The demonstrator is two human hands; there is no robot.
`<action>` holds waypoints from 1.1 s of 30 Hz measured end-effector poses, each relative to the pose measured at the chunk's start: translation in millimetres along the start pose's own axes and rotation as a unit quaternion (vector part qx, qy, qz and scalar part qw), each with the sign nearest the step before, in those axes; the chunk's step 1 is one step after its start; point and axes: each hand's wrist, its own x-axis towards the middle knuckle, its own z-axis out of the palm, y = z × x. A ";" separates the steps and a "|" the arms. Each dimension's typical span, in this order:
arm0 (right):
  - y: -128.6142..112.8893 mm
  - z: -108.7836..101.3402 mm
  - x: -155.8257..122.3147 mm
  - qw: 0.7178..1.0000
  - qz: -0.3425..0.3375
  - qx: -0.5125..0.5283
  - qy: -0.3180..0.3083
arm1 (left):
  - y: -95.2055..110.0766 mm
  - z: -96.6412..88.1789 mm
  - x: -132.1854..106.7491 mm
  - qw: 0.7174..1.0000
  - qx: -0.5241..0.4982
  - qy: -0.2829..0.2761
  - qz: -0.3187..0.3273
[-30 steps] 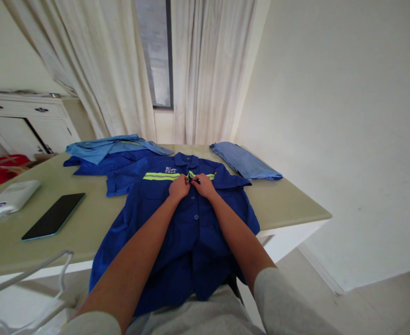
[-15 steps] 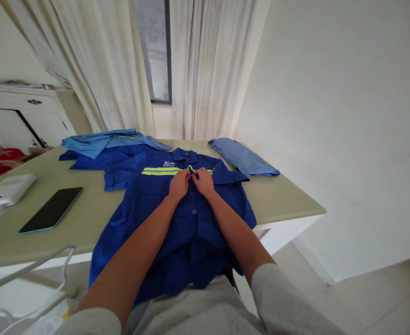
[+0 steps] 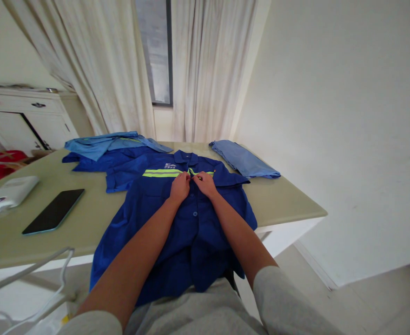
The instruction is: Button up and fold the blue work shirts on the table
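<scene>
head cam pov, facing fwd + down
pretty close over the table [image 3: 96,209], l hand [image 3: 180,186] + r hand [image 3: 205,184] mid-frame, curtains [image 3: 212,70] in bg

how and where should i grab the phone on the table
Likely best: grip the phone across its long edges, left hand coming from above. It lies flat on the table, left of the dark blue shirt, with nothing on top.

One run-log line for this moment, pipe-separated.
left hand: at dark blue shirt front | right hand: same, alongside | grip: too small to tell | phone: on table, left
</scene>
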 end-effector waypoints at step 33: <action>4.0 4.9 11.6 0.986 0.106 0.123 -0.024 | 5.2 -4.5 -4.4 0.989 0.139 -0.016 0.051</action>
